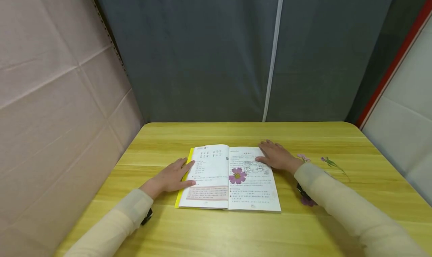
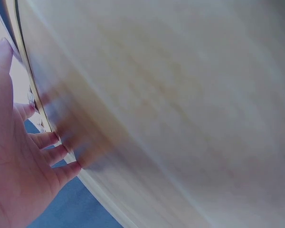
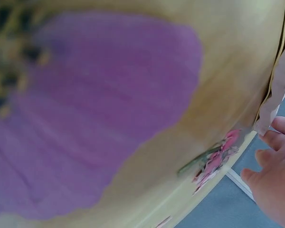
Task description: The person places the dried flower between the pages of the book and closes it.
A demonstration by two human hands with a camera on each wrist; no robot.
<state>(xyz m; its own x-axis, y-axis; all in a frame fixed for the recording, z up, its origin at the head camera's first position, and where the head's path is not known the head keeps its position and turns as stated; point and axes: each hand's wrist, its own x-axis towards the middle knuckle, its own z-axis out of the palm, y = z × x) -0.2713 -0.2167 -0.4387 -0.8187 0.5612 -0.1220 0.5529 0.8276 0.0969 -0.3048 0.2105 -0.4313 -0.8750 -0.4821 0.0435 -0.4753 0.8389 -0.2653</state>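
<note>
An open book with printed pages and a yellow cover edge lies flat on the table. A purple flower with a yellow centre rests on its right page beside the fold. My left hand has its fingers spread over the left margin, thumb on the page. At the upper right corner, my right hand lies with straight fingers on the page edge. Both hands hold nothing. The left wrist view shows the left fingertips touching the tabletop at the book's side.
Right of the book, a pink flower and a stemmed flower lie on the wooden table. Another purple flower is partly hidden under my right forearm; a large petal fills much of the right wrist view. A dark curtain hangs behind.
</note>
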